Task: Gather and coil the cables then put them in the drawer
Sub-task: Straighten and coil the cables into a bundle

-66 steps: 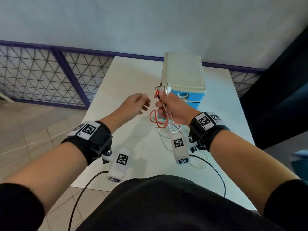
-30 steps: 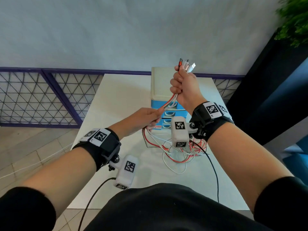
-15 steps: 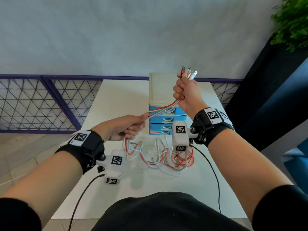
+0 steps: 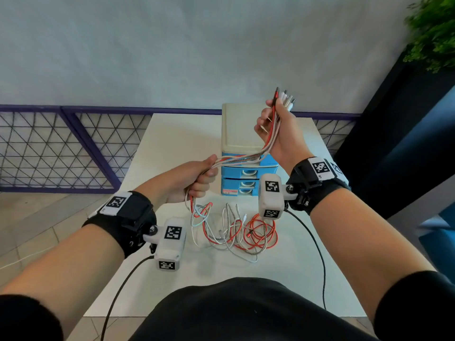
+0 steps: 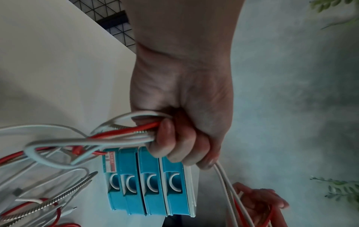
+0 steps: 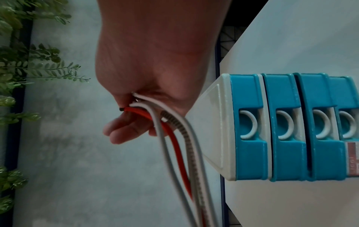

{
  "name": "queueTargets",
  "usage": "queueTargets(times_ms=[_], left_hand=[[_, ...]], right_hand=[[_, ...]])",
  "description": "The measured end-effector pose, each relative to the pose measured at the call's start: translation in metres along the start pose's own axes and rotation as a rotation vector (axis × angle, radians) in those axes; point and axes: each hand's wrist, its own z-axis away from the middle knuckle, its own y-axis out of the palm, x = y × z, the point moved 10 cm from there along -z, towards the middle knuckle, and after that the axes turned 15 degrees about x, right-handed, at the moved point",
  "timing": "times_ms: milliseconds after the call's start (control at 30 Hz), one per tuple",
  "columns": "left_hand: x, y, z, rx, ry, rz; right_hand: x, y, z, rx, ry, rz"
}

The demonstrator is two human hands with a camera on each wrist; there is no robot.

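Note:
A bundle of red, white and braided cables point(image 4: 242, 158) stretches between my two hands above the white table point(image 4: 172, 134). My right hand point(image 4: 275, 129) is raised over the drawer unit and pinches the plug ends point(image 4: 284, 97), its lower fingers loosened. My left hand point(image 4: 197, 178), lower and to the left, grips the same bundle point(image 5: 124, 135) in a fist. The loose tails point(image 4: 236, 230) lie tangled on the table in front of the small blue drawer unit point(image 4: 242, 173), whose drawers point(image 6: 281, 126) are closed.
A purple-framed mesh railing point(image 4: 61, 148) runs behind the table on the left. A dark panel point(image 4: 406, 131) and a green plant point(image 4: 433, 28) stand on the right. Black wrist-camera cords point(image 4: 317, 254) hang over the table's near edge.
My right hand has loosened its lower fingers on the plug ends. My left hand has slid further down the bundle, closing into a fist, and more cable lies spread on the table.

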Motion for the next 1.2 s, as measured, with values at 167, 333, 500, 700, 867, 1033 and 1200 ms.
queueTargets(times_ms=[167, 333, 500, 700, 867, 1033, 1200], left_hand=[[-0.005, -0.003, 0.000, -0.038, -0.016, -0.160], [-0.036, -0.020, 0.007, -0.205, 0.209, -0.210], [-0.060, -0.015, 0.010, -0.268, 0.252, -0.443], [-0.076, 0.001, 0.007, -0.184, 0.216, -0.672], [-0.088, 0.007, -0.001, -0.232, 0.231, -0.832], [-0.090, 0.006, -0.008, -0.280, 0.257, -0.965], [-0.098, 0.007, 0.000, -0.375, 0.377, -0.961]], right_hand=[[-0.008, 0.006, 0.000, 0.047, 0.061, -0.032], [-0.022, 0.010, 0.004, 0.088, 0.242, 0.135], [-0.039, 0.015, 0.011, 0.136, 0.385, 0.293], [-0.057, 0.017, 0.018, 0.173, 0.509, 0.417], [-0.078, 0.023, 0.028, 0.251, 0.664, 0.469], [-0.092, 0.042, 0.039, 0.351, 0.739, 0.466], [-0.085, 0.044, 0.037, 0.375, 0.682, 0.534]])
